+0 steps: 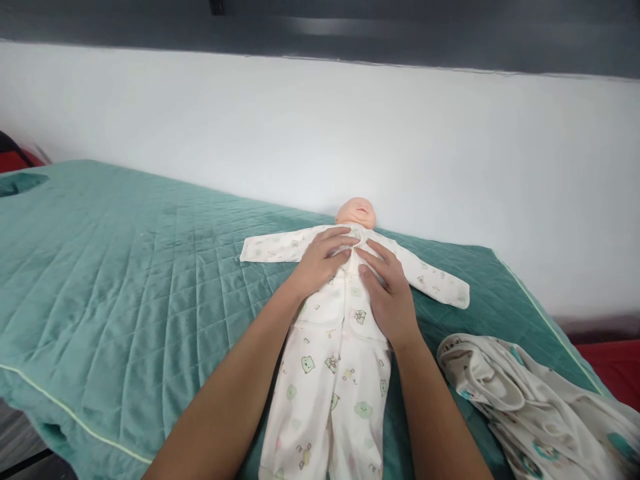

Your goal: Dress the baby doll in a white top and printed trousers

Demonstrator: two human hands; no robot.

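A baby doll point(356, 212) lies on its back, its head toward the wall and its sleeves spread to both sides. It wears a white printed baby top point(360, 313) and matching printed trousers point(325, 393). My left hand point(325, 257) rests on the chest of the top, fingers stretched toward the neckline. On the other side of the front seam, my right hand point(389, 287) lies with its fingers apart, fingertips near the upper chest. The doll's hands and feet are not visible.
A teal quilted cover point(150, 280) with pale piping lies under the doll. Crumpled white printed clothing point(540, 413) is heaped at the lower right. A white wall point(310, 133) stands right behind the doll's head. Red fabric point(613, 367) shows past the right edge.
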